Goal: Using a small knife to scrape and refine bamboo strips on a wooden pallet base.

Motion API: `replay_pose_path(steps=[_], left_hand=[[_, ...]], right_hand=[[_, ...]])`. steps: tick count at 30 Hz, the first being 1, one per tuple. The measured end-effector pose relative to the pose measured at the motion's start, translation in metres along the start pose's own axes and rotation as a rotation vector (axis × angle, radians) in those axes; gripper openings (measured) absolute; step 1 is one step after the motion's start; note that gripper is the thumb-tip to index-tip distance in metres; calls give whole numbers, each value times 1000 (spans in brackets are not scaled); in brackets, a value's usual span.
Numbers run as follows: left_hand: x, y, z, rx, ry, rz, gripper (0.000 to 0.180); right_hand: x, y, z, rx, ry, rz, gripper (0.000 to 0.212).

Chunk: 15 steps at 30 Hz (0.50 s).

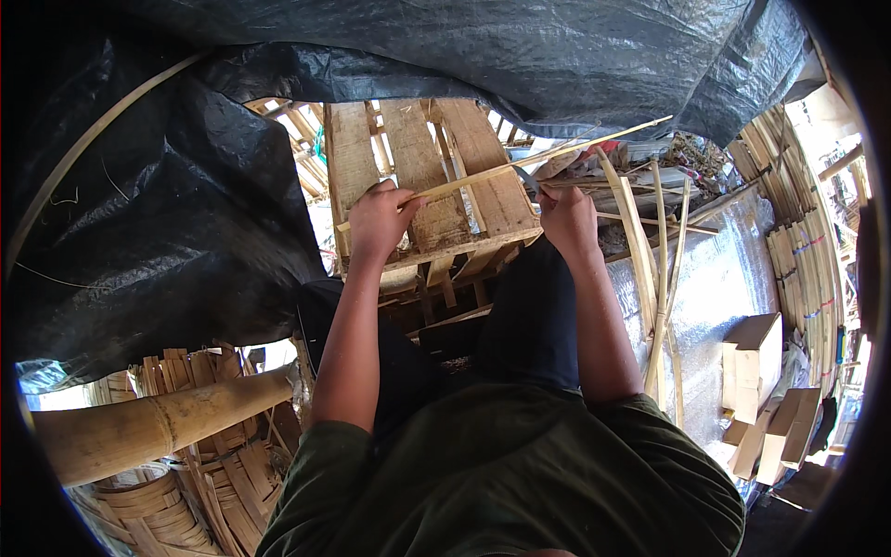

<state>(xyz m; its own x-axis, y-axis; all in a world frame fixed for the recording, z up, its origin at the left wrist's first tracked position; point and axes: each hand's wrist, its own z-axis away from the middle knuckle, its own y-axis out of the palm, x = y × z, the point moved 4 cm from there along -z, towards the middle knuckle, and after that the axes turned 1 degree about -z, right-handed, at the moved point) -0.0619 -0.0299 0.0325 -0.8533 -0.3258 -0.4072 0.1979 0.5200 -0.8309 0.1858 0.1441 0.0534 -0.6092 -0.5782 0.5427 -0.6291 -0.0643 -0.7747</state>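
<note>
A long, thin bamboo strip (pixel 501 169) slants up to the right across a wooden plank stand (pixel 418 130). My left hand (pixel 379 221) is closed around its lower end, and a short piece of it sticks out left of the fist. My right hand (pixel 568 221) is closed too, at the right edge of the planks and below the strip. Whatever its fingers grip is hidden. A thin strip (pixel 654 222) reaches out rightward from beside that fist; whether the hand holds it I cannot tell.
Several bamboo slats (pixel 640 251) lean by my right arm over a silvery sheet (pixel 715 278). Cardboard boxes (pixel 756 362) stand at the lower right. Black plastic sheeting (pixel 167 241) hangs left and overhead. A thick bamboo pole (pixel 167 418) and woven baskets (pixel 148 511) are lower left.
</note>
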Motion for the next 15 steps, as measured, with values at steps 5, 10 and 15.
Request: replay_pose_path(steps=[5,10,15], left_hand=[[0,-1,0,13,-13,1,26],[0,-2,0,7,6,-1,25],[-1,-2,1,8,28,15,24]], right_hand=[[2,0,-2,21,31,19,15],[2,3,-5,79,32,161,15],[17,5,-7,59,-5,156,15]])
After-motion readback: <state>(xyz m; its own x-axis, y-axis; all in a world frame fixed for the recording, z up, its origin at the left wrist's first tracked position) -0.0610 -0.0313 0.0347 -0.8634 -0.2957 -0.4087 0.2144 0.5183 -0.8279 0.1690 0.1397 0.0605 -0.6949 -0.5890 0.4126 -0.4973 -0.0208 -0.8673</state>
